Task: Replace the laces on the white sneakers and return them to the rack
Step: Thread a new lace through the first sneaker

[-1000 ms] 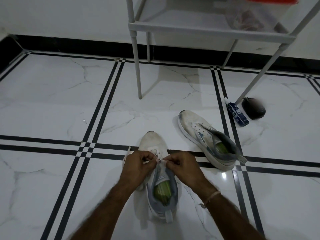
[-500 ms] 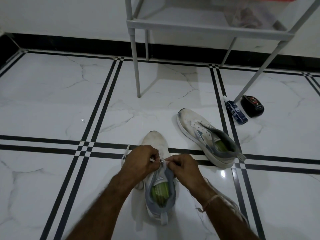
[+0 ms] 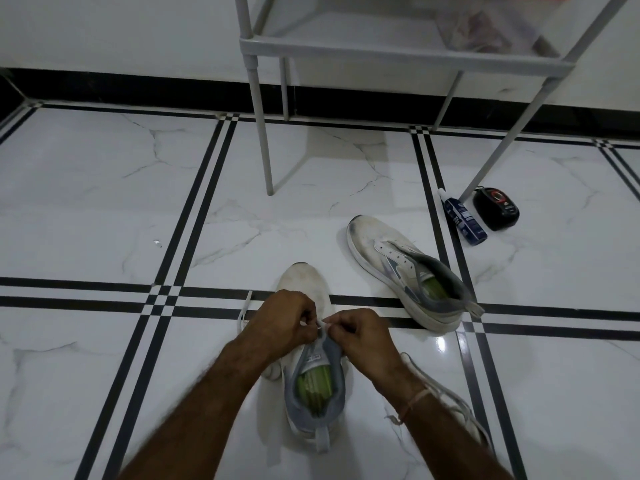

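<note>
A white sneaker point(image 3: 313, 386) with a grey collar and green insole stands on the floor in front of me, toe pointing away. My left hand point(image 3: 282, 322) and my right hand point(image 3: 362, 336) meet over its tongue, each pinching a piece of white lace point(image 3: 322, 325). A lace end point(image 3: 244, 311) trails on the floor left of the shoe. More white lace point(image 3: 446, 393) lies loose on the floor by my right forearm. The second white sneaker point(image 3: 403, 271) sits unlaced to the right, toe pointing to the far left.
A grey metal rack point(image 3: 398, 50) stands against the wall ahead, its legs on the floor. Near its right front leg lie a blue tube point(image 3: 464, 218) and a black round case point(image 3: 497, 208). The floor is white marble tile with black stripes.
Both hands have stayed over the tongue, shifting slightly as they work the lace. The view tilted down a little, bringing the loose lace by my right forearm into sight.
</note>
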